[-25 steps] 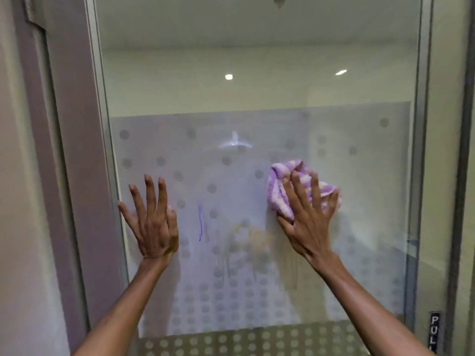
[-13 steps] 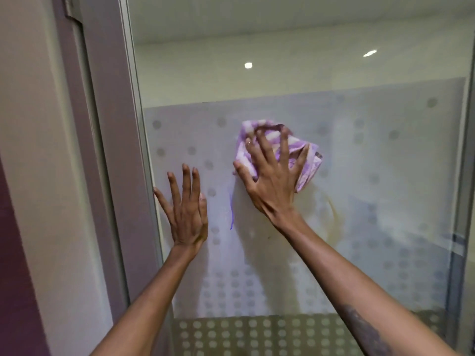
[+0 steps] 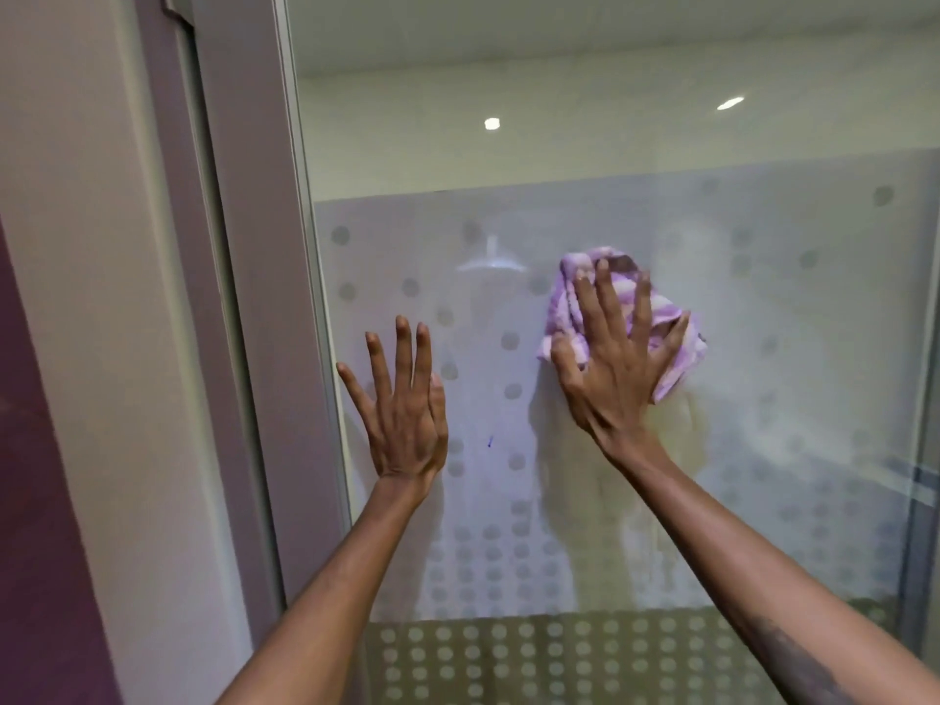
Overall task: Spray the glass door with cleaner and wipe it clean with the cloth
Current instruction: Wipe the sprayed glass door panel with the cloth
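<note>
Cloth (image 3: 618, 318) sits bunched under my right hand (image 3: 618, 379), grip pressing it on the glass door (image 3: 788, 348); left hand (image 3: 402, 414) flat, released.

Dim, soft light; two ceiling spotlights (image 3: 492, 123) glare through hazy glass; edges bend.

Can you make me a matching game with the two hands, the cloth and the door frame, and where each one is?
Things:
1. left hand
2. right hand
3. cloth
4. door frame

Places or states:
A. purple and white, bunched up against the glass
B. flat and bare, fingers spread, holding nothing
C. pressing the cloth to the glass
D. upright strip left of the glass

Pairs: 1-B, 2-C, 3-A, 4-D
</note>
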The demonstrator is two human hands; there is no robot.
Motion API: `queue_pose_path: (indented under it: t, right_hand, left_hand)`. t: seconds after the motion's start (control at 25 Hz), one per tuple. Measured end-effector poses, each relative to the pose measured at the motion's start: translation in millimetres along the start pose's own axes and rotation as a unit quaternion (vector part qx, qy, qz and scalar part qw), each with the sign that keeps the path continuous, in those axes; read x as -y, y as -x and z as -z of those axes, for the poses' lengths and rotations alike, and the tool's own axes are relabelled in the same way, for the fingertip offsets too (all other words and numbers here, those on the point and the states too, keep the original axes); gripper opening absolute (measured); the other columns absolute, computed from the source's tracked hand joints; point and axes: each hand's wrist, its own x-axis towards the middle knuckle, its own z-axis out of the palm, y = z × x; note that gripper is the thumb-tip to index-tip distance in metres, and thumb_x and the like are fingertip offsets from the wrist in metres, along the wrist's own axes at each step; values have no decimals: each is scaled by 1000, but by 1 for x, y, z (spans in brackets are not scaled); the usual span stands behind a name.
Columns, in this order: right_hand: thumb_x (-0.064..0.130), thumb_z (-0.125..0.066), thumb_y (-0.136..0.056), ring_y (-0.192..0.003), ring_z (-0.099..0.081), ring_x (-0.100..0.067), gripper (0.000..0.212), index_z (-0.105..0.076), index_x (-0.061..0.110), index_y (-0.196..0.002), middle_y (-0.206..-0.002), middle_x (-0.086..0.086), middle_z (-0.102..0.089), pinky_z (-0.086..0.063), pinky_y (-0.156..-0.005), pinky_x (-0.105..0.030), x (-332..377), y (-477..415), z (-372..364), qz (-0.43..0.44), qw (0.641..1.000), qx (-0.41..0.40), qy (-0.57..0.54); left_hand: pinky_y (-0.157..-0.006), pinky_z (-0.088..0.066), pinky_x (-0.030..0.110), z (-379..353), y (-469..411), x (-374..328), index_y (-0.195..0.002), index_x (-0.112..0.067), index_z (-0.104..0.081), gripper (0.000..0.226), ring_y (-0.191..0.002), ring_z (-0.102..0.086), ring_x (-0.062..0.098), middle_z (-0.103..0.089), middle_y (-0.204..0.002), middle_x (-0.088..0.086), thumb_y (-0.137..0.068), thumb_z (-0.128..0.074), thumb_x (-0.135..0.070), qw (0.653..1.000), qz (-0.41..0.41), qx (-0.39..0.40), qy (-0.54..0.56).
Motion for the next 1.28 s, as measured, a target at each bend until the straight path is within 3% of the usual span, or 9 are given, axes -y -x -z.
queue_pose_path:
  t: [0.2,0.44,0.56,0.68,0.76,0.88,1.08,1.16,1.28]
  right_hand:
    - [52,-52,-98,-155,-28,-33,62,-40,34,-156,-164,7,-38,-11,-117,-77,45,58,-24,148,989,-1,-15]
    - [57,-61,-92,-158,-22,-26,69,-42,33,-155,-161,3,-42,-25,-112,-78,-12,138,-5,270,961,54,5]
    - [57,-51,-95,-159,-13,-25,71,-37,27,-157,-159,-6,-42,-31,-106,-80,-55,97,10,175,983,39,36]
    - [48,-56,-94,-151,-37,-29,62,-47,30,-153,-159,1,-47,-28,-114,-73,-55,13,14,-16,996,-52,69]
    - [44,-55,-93,-150,-41,-27,59,-49,35,-151,-158,8,-48,-26,-116,-71,-26,-18,9,-49,994,-79,54]
    - [44,-58,-93,-147,-45,-29,54,-56,34,-146,-153,8,-54,-24,-115,-73,11,3,-6,44,996,-79,-18]
    - [46,-56,-94,-154,-33,-28,57,-51,34,-150,-160,5,-46,-11,-119,-72,-19,94,-2,267,961,55,-36]
    - [52,-55,-95,-155,-29,-25,61,-45,36,-153,-162,6,-42,-10,-118,-70,-65,117,12,295,951,89,-9]
    - [53,-49,-99,-150,-32,-27,56,-49,32,-151,-158,1,-46,-19,-113,-75,-141,113,38,263,963,57,27]
  left_hand:
    - [-125,-1,66,-1,1,-1,-165,-20,-14,58,-160,-9,35,-14,-174,0,-111,-17,-40,1000,-3,1,-17]
    - [-129,-1,57,1,0,1,-165,-16,-17,59,-161,-6,33,-12,-174,2,-111,-13,-39,1000,-12,9,-4]
    - [-129,2,56,0,2,0,-165,-15,-15,59,-161,8,24,0,-173,-5,-111,-16,-37,1000,-15,0,-9]
    - [-129,4,55,-5,0,0,-166,-16,-11,58,-161,7,22,-2,-174,-4,-111,-20,-35,1000,-14,-1,-16]
    - [-130,4,55,-7,1,0,-166,-17,-11,58,-162,2,26,-6,-174,-2,-111,-22,-34,1000,-10,-5,-17]
    - [-129,1,56,-7,2,0,-166,-17,-12,58,-162,-6,31,-8,-174,-1,-112,-21,-35,1000,-13,-7,-26]
    - [-128,-2,58,-3,2,-1,-166,-18,-11,58,-161,-7,31,-3,-173,-5,-111,-20,-36,999,-20,-14,-23]
    - [-127,-1,58,-1,1,-5,-166,-17,-11,58,-161,-8,33,-7,-174,-2,-111,-22,-34,1000,-17,-15,-15]
    - [-127,0,60,1,1,-9,-165,-14,-14,59,-160,-8,36,-12,-174,3,-110,-25,-30,1000,-7,-13,-8]
